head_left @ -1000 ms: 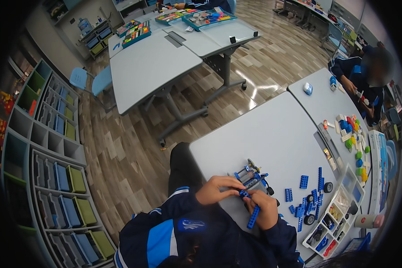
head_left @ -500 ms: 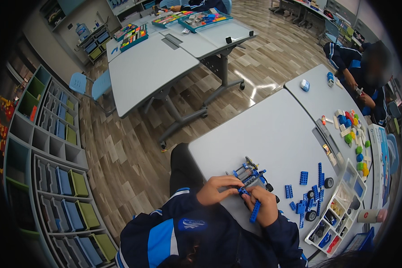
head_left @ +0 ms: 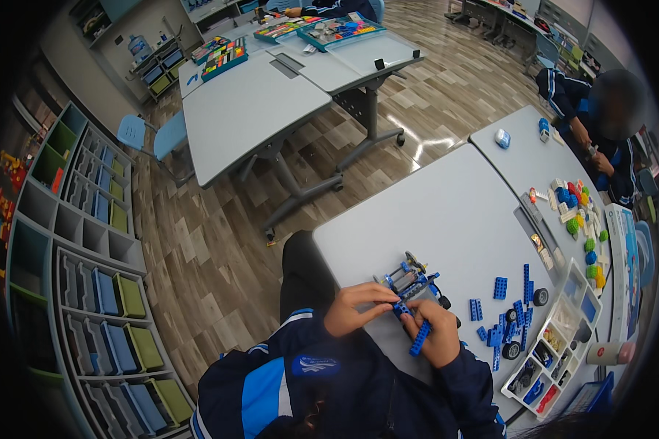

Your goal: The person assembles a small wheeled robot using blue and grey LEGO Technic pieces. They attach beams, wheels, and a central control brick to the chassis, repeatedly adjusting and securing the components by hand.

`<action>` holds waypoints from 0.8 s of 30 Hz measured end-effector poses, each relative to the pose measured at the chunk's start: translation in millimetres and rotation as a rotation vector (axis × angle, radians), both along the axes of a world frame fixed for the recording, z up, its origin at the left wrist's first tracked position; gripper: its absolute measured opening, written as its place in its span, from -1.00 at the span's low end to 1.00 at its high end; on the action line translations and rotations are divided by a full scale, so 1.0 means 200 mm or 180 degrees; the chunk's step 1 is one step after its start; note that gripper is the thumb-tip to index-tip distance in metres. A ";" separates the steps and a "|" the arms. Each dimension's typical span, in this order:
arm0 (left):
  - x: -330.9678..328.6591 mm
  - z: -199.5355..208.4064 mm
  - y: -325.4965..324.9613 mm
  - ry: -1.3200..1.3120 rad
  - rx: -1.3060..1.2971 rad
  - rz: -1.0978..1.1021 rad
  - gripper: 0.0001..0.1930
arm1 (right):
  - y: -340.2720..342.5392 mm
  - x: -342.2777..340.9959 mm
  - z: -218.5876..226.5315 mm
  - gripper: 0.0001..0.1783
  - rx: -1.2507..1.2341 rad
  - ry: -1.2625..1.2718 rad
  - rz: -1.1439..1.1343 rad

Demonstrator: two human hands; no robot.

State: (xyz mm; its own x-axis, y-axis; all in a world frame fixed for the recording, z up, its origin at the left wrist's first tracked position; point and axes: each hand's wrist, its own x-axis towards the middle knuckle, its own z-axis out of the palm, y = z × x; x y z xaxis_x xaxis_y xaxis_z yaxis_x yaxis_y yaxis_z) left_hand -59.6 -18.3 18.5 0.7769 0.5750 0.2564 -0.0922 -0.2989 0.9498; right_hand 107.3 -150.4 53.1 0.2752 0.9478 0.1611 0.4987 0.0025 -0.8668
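Observation:
A small model vehicle [head_left: 411, 277] of blue, grey and black building-brick parts sits at the near edge of the grey table [head_left: 417, 212]. My left hand [head_left: 357, 309] is closed, its fingertips pinching the near end of the model. Beside it my right hand [head_left: 439, 334] is closed around a blue studless beam [head_left: 420, 339] that slants down toward me from the model. Both hands meet at a small blue piece [head_left: 401, 309] between the fingertips. The joint there is partly hidden by my fingers. A black wheel [head_left: 444, 301] shows past my right hand.
Right of my hands lie loose blue bricks [head_left: 500, 287], several black wheels [head_left: 540, 297] and a white sorting tray [head_left: 564, 322]. Colourful pieces [head_left: 578, 212] are heaped farther right, near another person [head_left: 593, 139]. Drawer shelves [head_left: 88, 249] line the left; another table [head_left: 249, 110] stands ahead.
The whole view has shifted very slightly. My fingers have moved a little around the small blue piece, and my right hand shows slightly more of its back; both hands keep their hold.

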 end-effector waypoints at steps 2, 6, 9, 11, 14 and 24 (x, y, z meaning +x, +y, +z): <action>0.00 0.00 -0.01 -0.0043 0.0040 0.0060 -0.82 | -0.01 -0.01 -0.01 -0.86 0.0012 -0.0040 -0.0013; 0.01 0.01 -0.02 -0.0037 0.0060 0.0156 -0.84 | 0.00 -0.01 -0.02 -0.88 0.0151 -0.0370 0.0136; 0.01 0.01 -0.03 0.0001 0.0037 0.0202 -0.85 | -0.01 -0.01 -0.02 -0.88 0.0133 -0.0499 0.0193; 0.01 0.00 -0.03 -0.0006 0.0035 0.0222 -0.85 | -0.01 0.00 -0.02 -0.89 0.0092 -0.0560 0.0249; 0.01 0.00 -0.04 -0.0037 -0.0016 0.0265 -0.86 | -0.01 0.00 -0.02 -0.88 0.0141 -0.0654 0.0304; 0.01 0.01 -0.07 -0.0011 -0.0259 0.0315 -0.84 | 0.01 -0.02 -0.02 -0.72 0.0543 -0.1277 0.0205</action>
State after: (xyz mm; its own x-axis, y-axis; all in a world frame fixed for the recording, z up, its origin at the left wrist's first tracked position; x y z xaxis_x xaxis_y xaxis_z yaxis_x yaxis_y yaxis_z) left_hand -58.1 -31.5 19.9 0.7146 0.6678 0.2082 -0.0693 -0.2286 0.9711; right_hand 103.8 -149.3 49.6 0.1001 0.9116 0.3987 0.7898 0.1710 -0.5891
